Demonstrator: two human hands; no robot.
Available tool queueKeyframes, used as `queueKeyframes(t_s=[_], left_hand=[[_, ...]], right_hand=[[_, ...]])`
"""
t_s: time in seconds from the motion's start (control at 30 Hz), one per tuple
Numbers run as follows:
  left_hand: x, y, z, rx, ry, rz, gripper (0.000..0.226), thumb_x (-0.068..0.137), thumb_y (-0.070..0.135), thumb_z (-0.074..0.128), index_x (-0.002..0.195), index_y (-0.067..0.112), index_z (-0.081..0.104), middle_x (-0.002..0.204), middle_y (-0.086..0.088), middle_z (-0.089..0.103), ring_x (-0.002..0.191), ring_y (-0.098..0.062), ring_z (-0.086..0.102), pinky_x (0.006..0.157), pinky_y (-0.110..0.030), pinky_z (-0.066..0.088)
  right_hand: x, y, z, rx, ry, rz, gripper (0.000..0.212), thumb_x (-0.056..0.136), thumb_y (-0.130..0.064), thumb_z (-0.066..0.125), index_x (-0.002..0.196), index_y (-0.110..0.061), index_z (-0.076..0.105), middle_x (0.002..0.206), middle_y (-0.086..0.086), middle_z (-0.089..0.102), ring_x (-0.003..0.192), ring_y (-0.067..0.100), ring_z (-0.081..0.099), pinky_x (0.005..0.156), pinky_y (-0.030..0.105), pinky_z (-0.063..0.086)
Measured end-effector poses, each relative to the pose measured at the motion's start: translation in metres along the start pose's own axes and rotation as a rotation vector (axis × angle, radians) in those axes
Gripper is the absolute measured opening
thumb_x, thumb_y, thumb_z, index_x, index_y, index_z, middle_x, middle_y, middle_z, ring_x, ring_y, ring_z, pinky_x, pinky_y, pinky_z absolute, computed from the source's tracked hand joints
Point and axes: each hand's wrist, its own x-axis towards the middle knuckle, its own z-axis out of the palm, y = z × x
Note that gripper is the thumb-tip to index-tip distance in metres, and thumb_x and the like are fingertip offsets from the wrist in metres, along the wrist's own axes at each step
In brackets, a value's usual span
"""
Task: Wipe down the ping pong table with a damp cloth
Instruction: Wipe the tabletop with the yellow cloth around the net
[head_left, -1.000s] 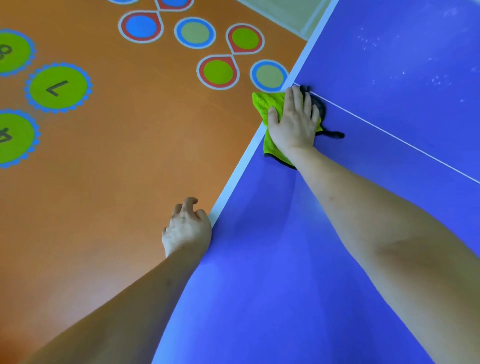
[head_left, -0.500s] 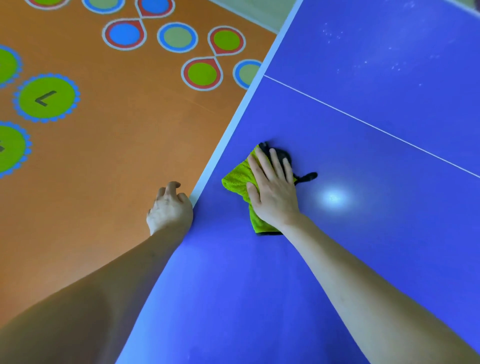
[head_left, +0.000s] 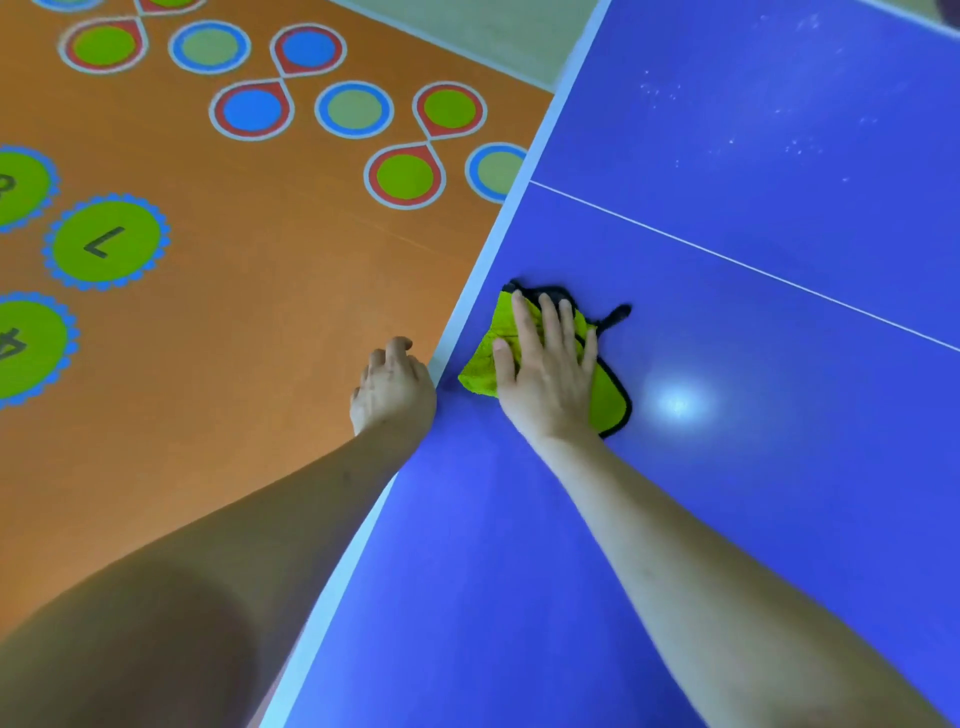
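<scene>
Your right hand (head_left: 550, 379) lies flat on the green cloth (head_left: 605, 402), fingers straight and spread, pressing it onto the blue table (head_left: 727, 467); nothing is pinched in that grip. The cloth sits just inside the table's white left edge, on your side of the thin white line (head_left: 727, 260) crossing the surface. Your left hand (head_left: 392, 389) rests at that edge beside the cloth, fingers curled over the rim. Faint white specks (head_left: 795, 145) show beyond the line. An orange floor (head_left: 260, 291) with coloured circles lies left of the table.
</scene>
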Motion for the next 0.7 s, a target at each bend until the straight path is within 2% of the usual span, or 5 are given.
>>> queueKeyframes(t_s=[0.13, 0.23, 0.43, 0.57, 0.7], left_hand=[[0.024, 0.025, 0.014, -0.080, -0.045, -0.025, 0.038, 0.101, 0.033, 0.025, 0.131, 0.027, 0.047, 0.129, -0.009, 0.051, 0.120, -0.034, 0.049, 0.101, -0.048, 0.038], [0.030, 0.032, 0.024, -0.140, -0.072, -0.085, 0.039, 0.102, 0.041, 0.020, 0.124, 0.026, 0.049, 0.121, -0.007, 0.051, 0.117, -0.033, 0.049, 0.100, -0.048, 0.036], [0.035, 0.028, 0.031, -0.083, -0.035, -0.030, 0.036, 0.103, 0.040, 0.016, 0.115, 0.026, 0.048, 0.101, 0.004, 0.043, 0.105, -0.032, 0.052, 0.091, -0.046, 0.038], [0.037, 0.027, 0.033, -0.077, 0.002, 0.003, 0.035, 0.102, 0.039, 0.017, 0.113, 0.027, 0.048, 0.103, 0.001, 0.048, 0.101, -0.032, 0.053, 0.088, -0.045, 0.040], [0.033, 0.027, 0.031, -0.053, 0.031, 0.049, 0.036, 0.102, 0.039, 0.019, 0.120, 0.030, 0.049, 0.116, -0.002, 0.051, 0.103, -0.032, 0.053, 0.087, -0.043, 0.038]], right_hand=[[0.057, 0.017, 0.005, -0.004, 0.003, -0.111, 0.063, 0.106, -0.056, 0.030, 0.165, -0.035, 0.027, 0.170, 0.001, 0.034, 0.159, 0.025, 0.024, 0.125, 0.062, 0.020], [0.087, 0.017, 0.009, -0.011, 0.007, -0.099, 0.061, 0.106, -0.055, 0.029, 0.164, -0.037, 0.029, 0.170, 0.002, 0.034, 0.159, 0.025, 0.024, 0.126, 0.062, 0.020], [0.151, 0.013, 0.017, -0.014, 0.009, -0.039, 0.058, 0.106, -0.055, 0.027, 0.162, -0.041, 0.032, 0.167, 0.001, 0.037, 0.159, 0.026, 0.024, 0.126, 0.062, 0.018], [0.179, 0.013, 0.020, -0.010, -0.016, -0.016, 0.057, 0.107, -0.055, 0.028, 0.162, -0.041, 0.031, 0.168, -0.001, 0.034, 0.159, 0.024, 0.021, 0.126, 0.062, 0.016], [0.176, 0.017, 0.021, 0.012, -0.003, -0.036, 0.055, 0.107, -0.053, 0.030, 0.160, -0.040, 0.037, 0.167, -0.002, 0.036, 0.158, 0.023, 0.024, 0.126, 0.060, 0.018]])
